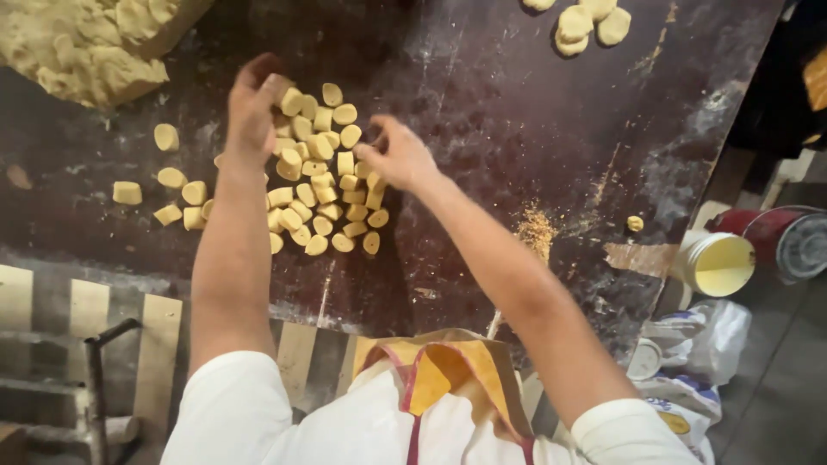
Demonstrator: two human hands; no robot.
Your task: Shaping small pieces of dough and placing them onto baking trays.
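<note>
Dough pieces [323,176]: lying in a loose heap on the dark table [517,112], directly between both hands, spreading left to right.
Dough mass [82,43]: sitting far left, well apart.
Left hand [251,108]: hovering at the heap's upper left edge, fingers curled, grip unclear.
Right hand [398,155]: touching the heap's right edge, fingers pinching; nearer.

Dim, warm light thrown over the dark table [517,103], a dull sheen caught toward one o'clock, soft shadows cast beneath both forearms, edges slightly bowed, fingertips perhaps blurred, floor at three o'clock softened.
</note>
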